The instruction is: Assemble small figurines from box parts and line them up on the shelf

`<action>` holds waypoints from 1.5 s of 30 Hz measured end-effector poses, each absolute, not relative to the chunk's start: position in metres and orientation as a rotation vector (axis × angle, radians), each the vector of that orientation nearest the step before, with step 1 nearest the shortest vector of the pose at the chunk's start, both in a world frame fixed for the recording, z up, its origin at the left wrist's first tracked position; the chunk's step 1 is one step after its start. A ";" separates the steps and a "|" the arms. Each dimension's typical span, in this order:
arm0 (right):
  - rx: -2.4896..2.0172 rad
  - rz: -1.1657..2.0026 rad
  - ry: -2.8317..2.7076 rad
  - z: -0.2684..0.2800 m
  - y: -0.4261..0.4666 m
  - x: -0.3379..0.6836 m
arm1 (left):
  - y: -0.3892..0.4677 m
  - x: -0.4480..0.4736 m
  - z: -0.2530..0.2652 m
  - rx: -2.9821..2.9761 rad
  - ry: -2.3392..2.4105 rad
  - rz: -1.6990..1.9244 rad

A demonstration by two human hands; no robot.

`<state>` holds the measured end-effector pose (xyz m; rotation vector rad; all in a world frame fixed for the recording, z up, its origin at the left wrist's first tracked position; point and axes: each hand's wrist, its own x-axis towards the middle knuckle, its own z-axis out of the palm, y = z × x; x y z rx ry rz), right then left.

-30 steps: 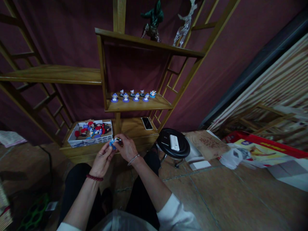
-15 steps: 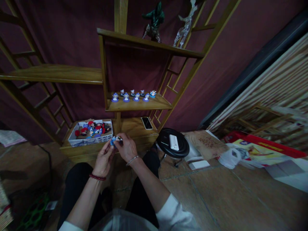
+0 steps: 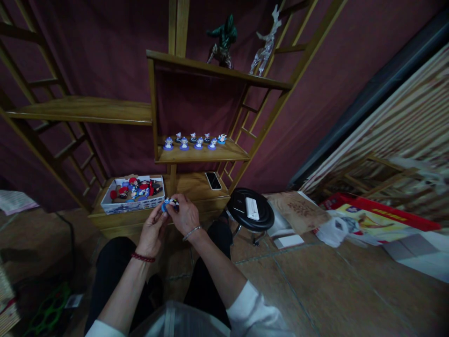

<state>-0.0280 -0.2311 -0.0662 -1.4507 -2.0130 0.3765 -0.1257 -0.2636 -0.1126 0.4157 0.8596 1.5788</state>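
Seven small figurines (image 3: 195, 141) line the middle shelf (image 3: 201, 154); one more figurine (image 3: 167, 204) sits between two hands, left (image 3: 151, 232) and right (image 3: 185, 215). Two statuettes, one green (image 3: 221, 41) and one clear (image 3: 264, 47), top the shelving. One phone (image 3: 213, 180), one box (image 3: 131, 199), one stool (image 3: 250, 214).

Both hands (image 3: 171, 217) low, close before shelf unit's bottom board (image 3: 191, 187). Toy box (image 3: 131, 199) just left of them, upright post (image 3: 171, 178) directly ahead, phone (image 3: 213, 180) lying right of post. Bare board between post and phone. Middle shelf (image 3: 199, 154) overhead, crowded with figurines (image 3: 194, 140). Black stool (image 3: 250, 210) near right elbow.
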 end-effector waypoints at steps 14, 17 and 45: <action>-1.292 0.572 -2.042 -0.054 -0.241 -0.029 | -0.280 -0.137 -0.101 0.399 0.750 1.623; -1.291 0.580 -2.042 -0.050 -0.242 -0.028 | -0.281 -0.138 -0.098 0.404 0.755 1.619; -1.362 0.507 -1.962 -0.047 -0.202 -0.032 | -0.235 -0.136 -0.089 0.613 0.923 1.637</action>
